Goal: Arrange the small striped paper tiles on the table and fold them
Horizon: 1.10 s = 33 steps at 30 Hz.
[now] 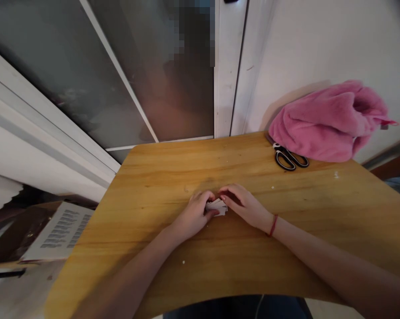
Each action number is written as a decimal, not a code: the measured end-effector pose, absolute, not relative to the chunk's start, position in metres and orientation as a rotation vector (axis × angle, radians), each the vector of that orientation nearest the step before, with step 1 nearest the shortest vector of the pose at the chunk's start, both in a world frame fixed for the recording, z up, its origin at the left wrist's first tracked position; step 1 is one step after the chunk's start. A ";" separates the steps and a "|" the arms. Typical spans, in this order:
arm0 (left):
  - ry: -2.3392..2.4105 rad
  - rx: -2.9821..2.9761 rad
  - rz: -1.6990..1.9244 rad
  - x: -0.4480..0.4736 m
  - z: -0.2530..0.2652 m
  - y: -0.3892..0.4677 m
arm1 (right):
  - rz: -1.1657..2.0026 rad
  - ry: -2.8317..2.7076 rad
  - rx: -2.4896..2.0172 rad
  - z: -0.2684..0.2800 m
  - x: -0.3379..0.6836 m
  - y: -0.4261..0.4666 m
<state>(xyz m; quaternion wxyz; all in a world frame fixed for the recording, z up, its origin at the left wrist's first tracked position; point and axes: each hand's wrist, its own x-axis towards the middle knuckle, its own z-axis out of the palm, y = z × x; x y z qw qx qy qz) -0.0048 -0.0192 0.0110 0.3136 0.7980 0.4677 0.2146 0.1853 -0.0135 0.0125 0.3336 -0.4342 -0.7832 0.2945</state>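
Note:
A small bundle of white paper pieces (pixel 217 206) sits between my hands over the middle of the wooden table (pixel 173 177). My left hand (pixel 198 210) grips it from the left, thumb along the near side and fingers curled behind. At the right end, my right hand (pixel 243 204) has its thumb and curled index finger brought together at the upper edge of the papers. Its other fingers are mostly hidden. A red cord bracelet (pixel 272 225) circles my right wrist.
Black-handled scissors (pixel 289 158) lie at the back right, their blades hidden under a pink plush cloth (pixel 326 119). Tiny white scraps dot the table. Behind it are a glass-panelled door (pixel 127 71) and a wall. A box with a printed sheet (pixel 58 230) stands lower left.

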 end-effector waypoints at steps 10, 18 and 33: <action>1.182 2.046 0.661 -0.006 0.006 -0.021 | 0.716 -2.160 -0.955 0.009 0.183 -0.018; 1.192 2.299 0.755 -0.006 0.011 -0.018 | 0.498 -2.158 -0.965 0.002 0.182 -0.017; 1.216 2.391 0.507 -0.012 0.016 -0.015 | 0.530 -2.188 -0.996 0.003 0.182 -0.015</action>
